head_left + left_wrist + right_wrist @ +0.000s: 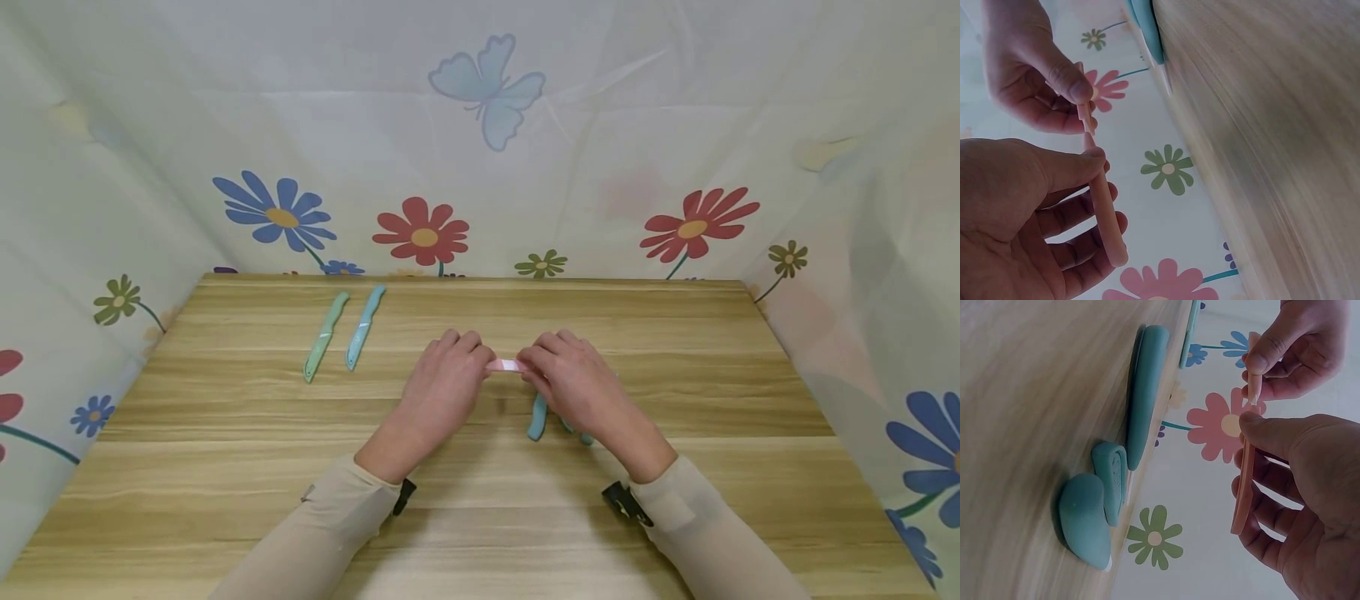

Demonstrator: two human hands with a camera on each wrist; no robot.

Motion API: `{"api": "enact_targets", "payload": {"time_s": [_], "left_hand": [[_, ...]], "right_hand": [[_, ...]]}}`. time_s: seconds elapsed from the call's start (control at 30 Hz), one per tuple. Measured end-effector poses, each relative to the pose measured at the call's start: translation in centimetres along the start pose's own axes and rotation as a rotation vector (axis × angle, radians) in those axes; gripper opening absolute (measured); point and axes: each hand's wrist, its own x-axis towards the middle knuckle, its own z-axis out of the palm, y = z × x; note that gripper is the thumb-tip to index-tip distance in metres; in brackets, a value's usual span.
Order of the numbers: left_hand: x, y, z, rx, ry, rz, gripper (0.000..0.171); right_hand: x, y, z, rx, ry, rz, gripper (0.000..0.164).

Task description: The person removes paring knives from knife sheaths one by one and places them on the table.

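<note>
Pink and, I'd guess, light, stiff and slick, the knife is held above the bench, left hand pinching its handle, right hand its sheath, both sensible grips.

Wood-grained table, smooth knife handle, probably plastic

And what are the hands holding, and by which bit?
A pink knife: the left hand pinches its handle, and the right hand pinches its cover.

Wood-grain tbl; wht backdrop w/ printed flowers, butterfly
</note>
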Motion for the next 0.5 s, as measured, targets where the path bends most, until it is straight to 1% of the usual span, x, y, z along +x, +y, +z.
{"api": "enact_targets", "payload": {"time_s": [0.2, 0.5], "left_hand": [[0.03, 0.02, -0.1, -0.002, -0.012, -0.012, 0.021], [-0.01, 0.06, -0.3, -0.014, 0.002, -0.013, 0.021]], "right_hand": [[-0.02, 0.02, -0.02, 0.004, -0.001, 0.004, 0.018], [-0.04, 0.15, -0.15, 0.001, 0.003, 0.006, 0.018]]}}
